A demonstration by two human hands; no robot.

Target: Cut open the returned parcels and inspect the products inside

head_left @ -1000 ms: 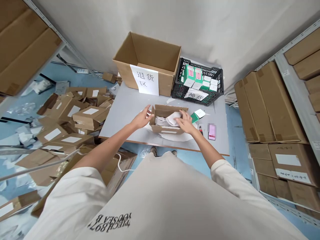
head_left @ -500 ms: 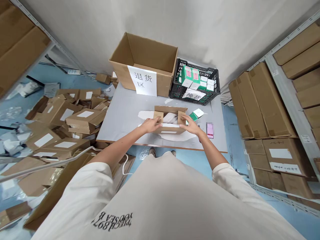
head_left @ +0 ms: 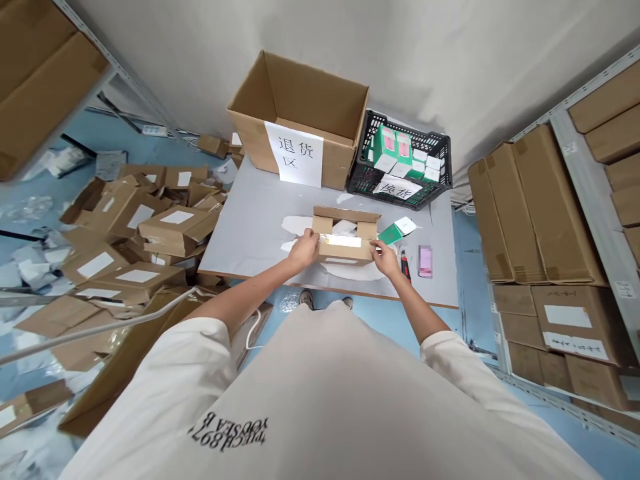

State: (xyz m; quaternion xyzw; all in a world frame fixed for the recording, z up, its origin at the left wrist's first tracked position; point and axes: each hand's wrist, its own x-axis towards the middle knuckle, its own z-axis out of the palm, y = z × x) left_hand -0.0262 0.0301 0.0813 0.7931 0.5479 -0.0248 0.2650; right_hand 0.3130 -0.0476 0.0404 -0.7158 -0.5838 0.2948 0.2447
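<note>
A small cardboard box (head_left: 350,255) lies on the table in front of me, its far flap raised and its near flap, with a white label, partly over the opening. Pale crumpled paper (head_left: 345,229) shows inside. My left hand (head_left: 306,249) is closed on the left end of the near flap. At the right end, my right hand (head_left: 384,257) pinches the box edge between thumb and fingers. Just beyond the right hand lies a green and white carton (head_left: 395,230), with a red and black box cutter (head_left: 405,265) beside the wrist.
A large open cardboard box (head_left: 335,163) and a black plastic crate (head_left: 367,183) of green cartons stand at the back of the table (head_left: 240,227). A phone (head_left: 425,261) lies at right. Discarded boxes (head_left: 165,233) pile up at left; loaded shelves (head_left: 575,147) stand at right.
The near flap has come up and inward, covering more of the opening. Both hands have shifted from the rim to the flap's ends. The box cutter has come into fuller view.
</note>
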